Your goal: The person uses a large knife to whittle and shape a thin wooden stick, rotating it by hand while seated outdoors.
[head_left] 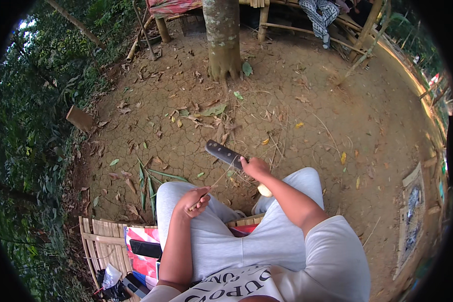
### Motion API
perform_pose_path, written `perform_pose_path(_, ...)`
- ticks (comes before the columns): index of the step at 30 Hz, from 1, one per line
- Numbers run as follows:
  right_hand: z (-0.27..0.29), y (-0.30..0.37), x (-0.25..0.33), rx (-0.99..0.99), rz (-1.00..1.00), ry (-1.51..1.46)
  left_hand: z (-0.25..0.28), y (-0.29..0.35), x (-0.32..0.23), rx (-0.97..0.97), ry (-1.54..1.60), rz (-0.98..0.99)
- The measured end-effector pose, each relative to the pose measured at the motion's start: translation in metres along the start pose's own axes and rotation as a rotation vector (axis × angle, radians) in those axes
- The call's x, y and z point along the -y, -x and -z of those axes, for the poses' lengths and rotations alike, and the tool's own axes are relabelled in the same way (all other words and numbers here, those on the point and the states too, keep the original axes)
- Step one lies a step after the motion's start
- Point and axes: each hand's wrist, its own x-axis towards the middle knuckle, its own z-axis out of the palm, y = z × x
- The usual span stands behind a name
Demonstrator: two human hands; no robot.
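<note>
A pale tree trunk [223,43] rises from cracked, leaf-strewn earth [307,113] beyond a seated worker's knees [307,180], with dense greenery [27,136] at left and another person in patterned trousers [318,19] at upper right. From where I stand, the work is held above the lap: the fingers of the left hand [194,201] are closed around the near end of a thin pale strip [220,178], whose far end slants up to a broad, dark-bladed knife [224,152]. The fingers of the right hand [255,168] wrap the knife, thumb at the blade's base, the pale handle end jutting below the wrist. Whether strip and edge touch, I cannot tell. Shaving the strip appears to be the step in hand; it would call for a shallow blade angle, light, even pressure, the strip kept straight, and left fingers and knees clear of the edge. Large dark lettering crosses the pale shirt [337,256], partly lost in folds. No label is legible on the knife or on the black phone [146,248] atop the slatted bamboo surface [99,239].
</note>
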Motion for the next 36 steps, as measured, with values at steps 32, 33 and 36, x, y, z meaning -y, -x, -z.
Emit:
perform_pose_path(32,0.006,0.043,0.041,0.188,0.030,0.002,0.003,-0.004,0.008,0.028,0.104,-0.001)
perform_pose_path(33,-0.001,0.029,0.027,0.115,0.027,0.009,0.001,-0.006,0.008,0.036,0.118,0.012)
perform_pose_path(36,-0.010,0.018,0.012,-0.001,0.039,0.002,-0.001,-0.007,0.006,0.052,0.127,0.028)
